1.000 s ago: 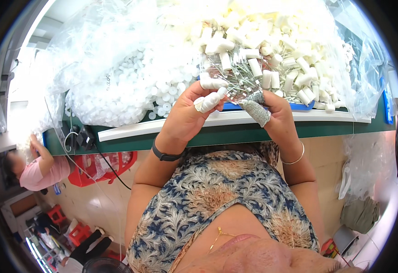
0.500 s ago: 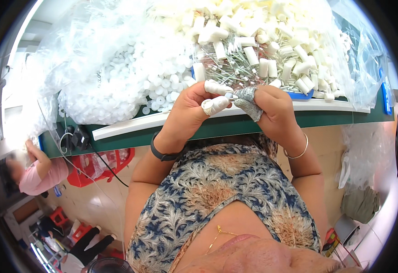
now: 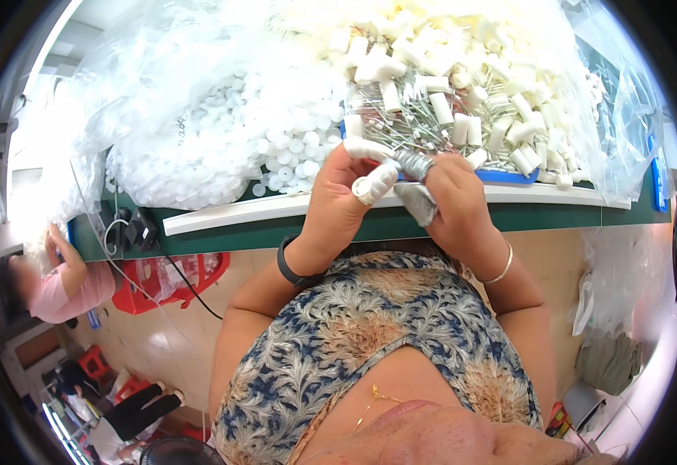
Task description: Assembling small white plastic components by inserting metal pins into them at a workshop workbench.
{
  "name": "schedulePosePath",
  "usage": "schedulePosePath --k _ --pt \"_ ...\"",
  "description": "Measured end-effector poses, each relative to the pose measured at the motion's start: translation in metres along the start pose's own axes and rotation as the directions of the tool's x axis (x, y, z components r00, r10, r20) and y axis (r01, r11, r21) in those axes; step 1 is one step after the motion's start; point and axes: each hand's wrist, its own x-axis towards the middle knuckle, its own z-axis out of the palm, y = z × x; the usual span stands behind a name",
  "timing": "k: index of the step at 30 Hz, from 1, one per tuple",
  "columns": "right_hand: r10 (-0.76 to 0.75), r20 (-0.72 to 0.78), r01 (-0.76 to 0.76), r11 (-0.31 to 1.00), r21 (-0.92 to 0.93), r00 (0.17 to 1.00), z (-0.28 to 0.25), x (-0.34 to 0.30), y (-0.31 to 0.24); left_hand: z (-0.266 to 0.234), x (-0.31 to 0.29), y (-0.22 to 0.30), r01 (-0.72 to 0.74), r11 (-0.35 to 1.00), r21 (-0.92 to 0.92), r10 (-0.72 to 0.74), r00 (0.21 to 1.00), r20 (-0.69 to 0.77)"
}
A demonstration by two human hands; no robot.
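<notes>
My left hand (image 3: pixel 337 194) has its thumb and forefinger, both in white finger covers, pinched together just in front of the heaped parts. Against those fingertips presses my right hand (image 3: pixel 461 194), its fingers closed and grey fabric (image 3: pixel 416 200) around the fingertips. Whatever lies between the two hands is hidden by the fingers. Right behind them is a pile of thin metal pins or leads (image 3: pixel 404 128) mixed with white cylindrical pieces (image 3: pixel 441 107). Small translucent white round pieces (image 3: pixel 296 147) lie heaped beside my left hand.
A blue tray edge (image 3: pixel 513 177) shows under the pile. A white strip (image 3: pixel 234 215) runs along the green table's front edge (image 3: pixel 276 230). Black adapters (image 3: pixel 143 226) with cables sit left. Clear plastic bags (image 3: pixel 621 132) flank the pile. A co-worker in pink (image 3: pixel 67 291) is beyond a red basket (image 3: pixel 141 291).
Both hands have shifted slightly and turned; the right fingers now press over the left fingertips. A small pale piece visible between them before is now hidden. The whole view has shifted slightly.
</notes>
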Motion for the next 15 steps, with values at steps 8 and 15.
schedulePosePath --k 8,15 --pt "-0.182 0.307 0.126 0.973 0.194 0.934 -0.036 0.024 0.008 0.001 0.007 0.027 0.313 0.923 0.225 -0.365 0.897 0.250" --pt "-0.087 0.235 0.023 0.965 0.260 0.968 -0.036 0.017 0.023 -0.048 0.044 0.045 0.008 0.726 0.688 -0.096 0.991 0.090"
